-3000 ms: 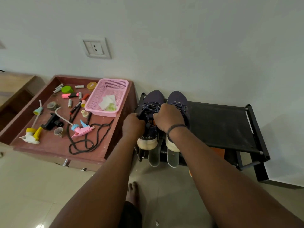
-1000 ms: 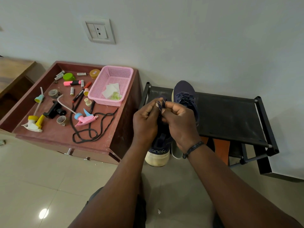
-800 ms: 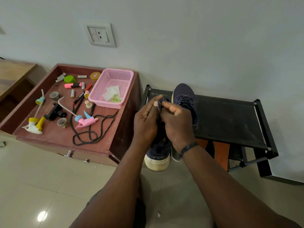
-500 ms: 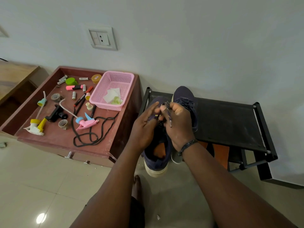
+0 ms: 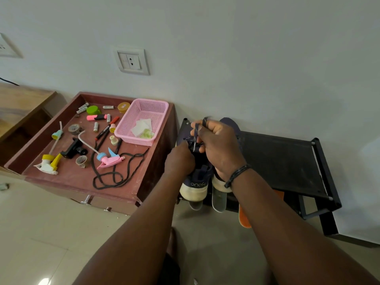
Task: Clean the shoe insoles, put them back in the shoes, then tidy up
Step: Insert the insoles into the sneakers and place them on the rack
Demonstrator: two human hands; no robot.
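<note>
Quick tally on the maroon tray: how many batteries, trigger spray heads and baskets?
batteries: 5
trigger spray heads: 2
pink basket: 1
Total: 8

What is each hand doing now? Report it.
Left hand: grips the navy shoe.
Right hand: pinches the shoe's laces.

Left arm: bare, reaches forward from the lower left, nearly straight.
Left hand: knuckles up, fingers curled down and gripping; fingertips hidden.
Right arm: bare, reaches forward from the lower right, with a dark braided band at the wrist.
Right hand: fist-like, thumb and fingers pinching 2 dark strands that stick up above it.
Spacing: hands just beside each other, touching or nearly so.
</note>
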